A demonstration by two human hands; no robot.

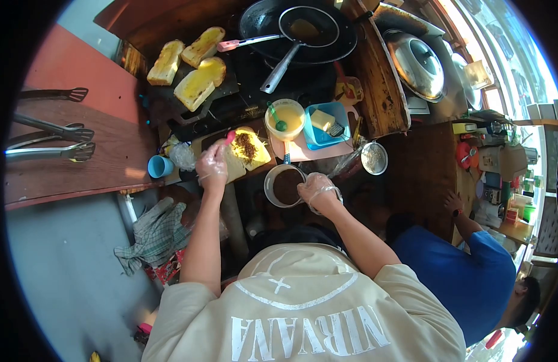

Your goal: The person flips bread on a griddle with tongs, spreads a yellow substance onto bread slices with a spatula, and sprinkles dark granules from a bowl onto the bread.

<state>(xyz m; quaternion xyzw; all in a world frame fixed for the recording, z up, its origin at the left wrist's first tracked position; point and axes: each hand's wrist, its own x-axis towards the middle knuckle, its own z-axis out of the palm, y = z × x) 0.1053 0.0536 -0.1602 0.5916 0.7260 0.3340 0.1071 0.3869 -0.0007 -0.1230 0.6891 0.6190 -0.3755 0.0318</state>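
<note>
My left hand (212, 164), in a clear plastic glove, is closed on a pink spoon (230, 137). The spoon is at the edge of a bread slice (262, 155) with a yellow spread and a heap of brown sprinkles (246, 148). Beside it lies a paler bread slice (235, 169). In its own clear glove, my right hand (320, 192) grips the rim of a round tub (270, 196) holding dark brown sprinkles (287, 186). Behind the tub stands a pot of yellow spread (297, 123) with a green spoon (280, 124) in it.
Several toasted slices (199, 83) lie on the dark griddle. A wok (255, 27) stands behind, with a small pan (318, 37) in it. A blue tray (339, 111) holds a butter block (322, 119). Tongs (56, 151) lie left; a person in blue (453, 271) is right.
</note>
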